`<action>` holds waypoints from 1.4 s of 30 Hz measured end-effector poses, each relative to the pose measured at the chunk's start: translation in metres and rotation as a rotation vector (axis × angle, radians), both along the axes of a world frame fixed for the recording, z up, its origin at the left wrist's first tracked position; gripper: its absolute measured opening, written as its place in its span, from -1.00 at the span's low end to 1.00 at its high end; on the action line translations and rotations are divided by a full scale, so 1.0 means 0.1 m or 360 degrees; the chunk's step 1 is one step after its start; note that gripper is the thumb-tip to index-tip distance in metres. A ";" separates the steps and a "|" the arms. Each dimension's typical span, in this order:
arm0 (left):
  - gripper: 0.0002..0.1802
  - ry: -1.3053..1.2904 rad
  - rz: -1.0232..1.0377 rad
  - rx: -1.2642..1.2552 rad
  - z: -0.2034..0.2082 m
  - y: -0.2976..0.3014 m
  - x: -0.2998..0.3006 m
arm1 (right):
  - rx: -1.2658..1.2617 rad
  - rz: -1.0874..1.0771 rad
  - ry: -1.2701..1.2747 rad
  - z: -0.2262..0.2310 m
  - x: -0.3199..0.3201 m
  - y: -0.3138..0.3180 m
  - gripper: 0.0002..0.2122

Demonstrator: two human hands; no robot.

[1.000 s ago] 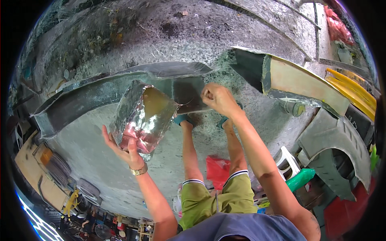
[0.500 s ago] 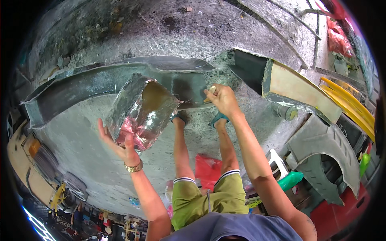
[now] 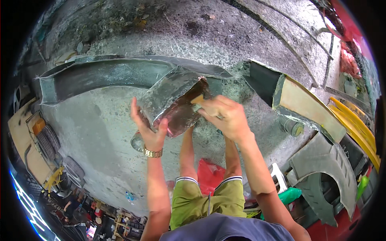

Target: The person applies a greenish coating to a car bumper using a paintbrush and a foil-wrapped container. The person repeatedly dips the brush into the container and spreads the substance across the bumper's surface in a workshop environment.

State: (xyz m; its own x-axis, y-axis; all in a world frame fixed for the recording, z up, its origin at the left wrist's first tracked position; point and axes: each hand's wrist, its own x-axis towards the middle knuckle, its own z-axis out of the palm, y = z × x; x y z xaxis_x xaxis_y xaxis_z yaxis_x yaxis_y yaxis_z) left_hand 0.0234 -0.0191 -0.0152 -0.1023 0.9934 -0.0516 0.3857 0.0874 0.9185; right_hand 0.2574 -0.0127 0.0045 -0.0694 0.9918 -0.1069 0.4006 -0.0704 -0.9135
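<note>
At left, a tire is leaning near a long curved grey trough lying on the concrete floor. The left hand, fingers and thumb spread wide, is supporting a silver foil-covered block by its lower-left side — tilted, above the floor. The right hand is curling closed, pinching a small tan-ended tool over the block's right part; contact is unclear. Farther right, a grey fender is resting below yellow panels.
</note>
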 end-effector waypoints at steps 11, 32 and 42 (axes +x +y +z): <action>0.04 0.0261 0.0031 0.0104 -0.15 -0.09 -0.11 | -0.0801 -0.0924 0.1015 -0.51 0.84 -0.43 -0.88; 0.05 0.0311 0.0027 0.0111 -0.10 -0.02 0.05 | -0.0838 -0.0588 0.0277 -1.11 1.05 -0.71 -0.92; 0.09 0.0131 -0.0034 0.0015 -0.09 -0.01 0.10 | -0.0152 -0.0373 0.0413 -0.04 0.61 -0.16 -0.87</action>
